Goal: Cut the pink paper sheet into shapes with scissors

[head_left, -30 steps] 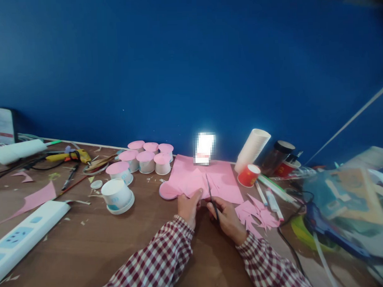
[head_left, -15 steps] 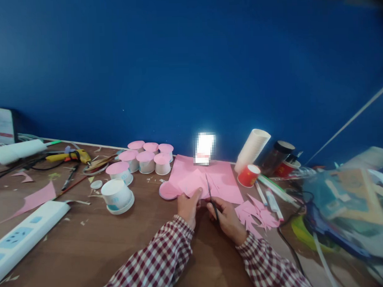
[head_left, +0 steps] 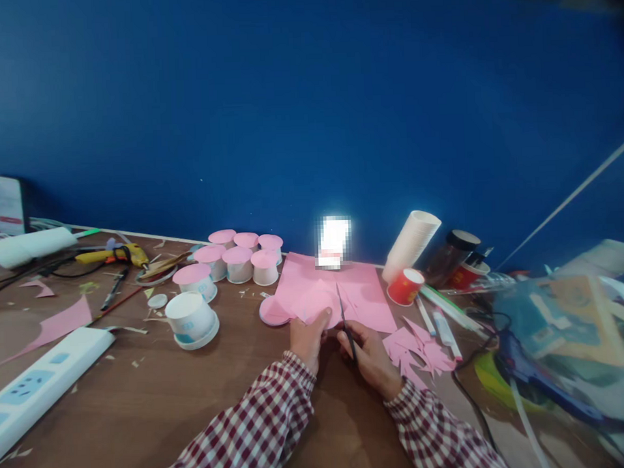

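Note:
My left hand point(head_left: 309, 338) is closed on a small piece of pink paper point(head_left: 314, 305), thumb on top, fingers mostly hidden. Wrapped round the handles of dark scissors point(head_left: 342, 311), my right hand point(head_left: 368, 351) keeps the blades pointing away from me beside that piece's right edge. Whether the blades touch the paper is hard to tell. Beneath lies a large pink sheet point(head_left: 373, 293). A pink paper disc point(head_left: 274, 312) rests left of my left hand. Pink paper scraps point(head_left: 421, 349) are heaped to the right of my right hand.
Several white tubs with pink tops point(head_left: 239, 264) stand at the back left, a bare white tub point(head_left: 189, 319) in front. A power strip point(head_left: 35, 390) and yellow glue gun point(head_left: 123, 255) lie left. Right are a red cup point(head_left: 404, 287), stacked cups point(head_left: 412, 241) and a blue glue gun point(head_left: 542, 383).
The held pink piece has shifted slightly, its outline now looking rounder near the scissors. Both hands stay almost in place, still holding the paper and the scissors.

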`<state>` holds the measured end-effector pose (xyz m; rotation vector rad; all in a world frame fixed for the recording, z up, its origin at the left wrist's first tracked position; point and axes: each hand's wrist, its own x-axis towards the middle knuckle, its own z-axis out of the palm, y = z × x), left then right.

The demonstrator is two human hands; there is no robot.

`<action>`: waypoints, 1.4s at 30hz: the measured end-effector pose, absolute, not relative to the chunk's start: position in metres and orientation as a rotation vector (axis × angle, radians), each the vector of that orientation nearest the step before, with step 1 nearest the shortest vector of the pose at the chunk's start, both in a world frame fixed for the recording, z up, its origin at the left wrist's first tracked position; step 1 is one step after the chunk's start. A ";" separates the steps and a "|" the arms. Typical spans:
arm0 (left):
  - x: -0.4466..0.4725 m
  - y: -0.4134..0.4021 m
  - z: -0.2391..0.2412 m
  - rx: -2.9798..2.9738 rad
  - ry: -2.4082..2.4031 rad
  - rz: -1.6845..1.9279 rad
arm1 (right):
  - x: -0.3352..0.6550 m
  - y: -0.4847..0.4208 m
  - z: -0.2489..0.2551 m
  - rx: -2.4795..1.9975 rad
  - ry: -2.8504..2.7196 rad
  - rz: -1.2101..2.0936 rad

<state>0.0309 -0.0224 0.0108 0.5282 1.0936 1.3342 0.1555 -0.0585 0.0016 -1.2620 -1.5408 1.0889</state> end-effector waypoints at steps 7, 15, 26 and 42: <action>0.030 -0.022 0.011 0.507 1.101 1.327 | 0.155 -0.058 0.004 -1.266 -1.535 1.116; 0.030 -0.022 0.012 0.504 1.106 1.337 | 0.156 -0.059 0.003 -1.283 -1.547 1.094; 0.030 -0.019 0.007 0.505 1.120 1.343 | 0.155 -0.059 0.006 -1.286 -1.540 1.113; 0.030 -0.019 0.009 0.495 1.086 1.354 | 0.154 -0.059 0.006 -1.300 -1.539 1.102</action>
